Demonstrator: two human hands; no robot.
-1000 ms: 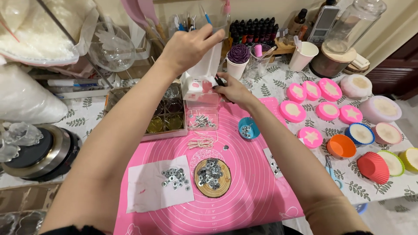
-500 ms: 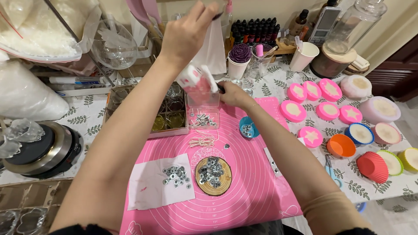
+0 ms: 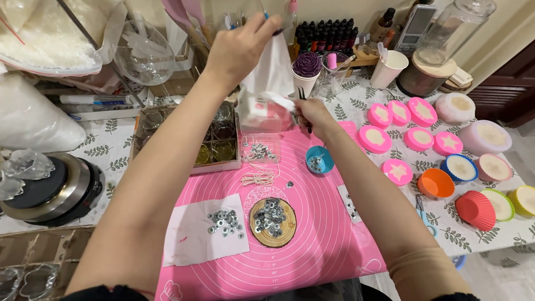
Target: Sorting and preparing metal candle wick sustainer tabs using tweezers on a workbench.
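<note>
**Fingers pinch a white sheet above the pink mat**

The fingers (image 3: 253, 28) of the left hand (image 3: 239, 50) are clamped together on the top of a thin white sheet (image 3: 273, 69), held up high beyond the far edge of the pink mat (image 3: 312, 245). The sheet hangs limp and creased, pale and slightly see-through, its lower end trailing to the right hand (image 3: 312, 111). That hand's fingers are closed on dark tweezers (image 3: 302, 95) and meet the sheet's bottom corner just past the mat's far edge.

Compared with half a second ago, the left hand has lifted the sheet further up and away from the mat, while the right hand has stayed near the same spot.

On the mat lie a round wooden disc (image 3: 272, 222) heaped with small metal tabs, a paper square (image 3: 189, 239) with more tabs, a small blue cup (image 3: 320, 160) and a clear tray of wicks (image 3: 259, 150). Right of the mat stand pink moulds (image 3: 374, 138) and coloured cups. The raised left forearm hides part of the compartment box (image 3: 217, 147) left of the mat.
</note>
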